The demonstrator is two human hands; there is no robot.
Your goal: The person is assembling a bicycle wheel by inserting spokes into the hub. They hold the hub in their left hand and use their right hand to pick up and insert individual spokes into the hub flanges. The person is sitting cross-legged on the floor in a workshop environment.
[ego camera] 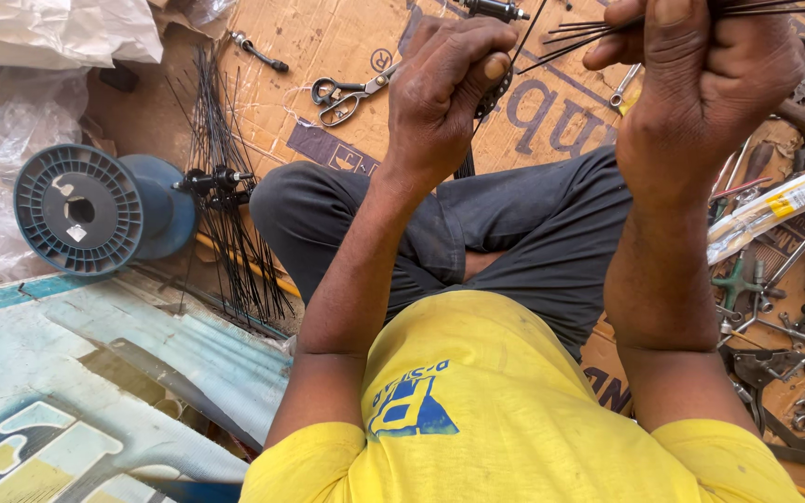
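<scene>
The spokes (589, 33) fan out thin and black between my two raised hands, up at the top of the view, above my crossed legs. My right hand (701, 84) is closed round their far ends in a bundle, thumb pressed over the top. My left hand (444, 88) is a tight fist on a small dark hub (491, 93) where the spokes seem to meet; most of it is hidden under my fingers, so I cannot tell how they sit in it.

What worries me is the bundle. The spokes are slick and springy, and if my right grip slackens I think one could slide out, whip sideways and jab my wrist or drop onto my trousers (514, 224). Squeezing too hard could bend one instead. A twist of my left fist might pull spokes out of the hub.

Below lies flattened cardboard (328, 47) with scissors (342, 93) just beyond my left hand. To my left a heap of loose spokes (221, 186) rests against a blue reel (81, 210); a dropped spoke would vanish among them. Tools (775, 279) crowd my right side.
</scene>
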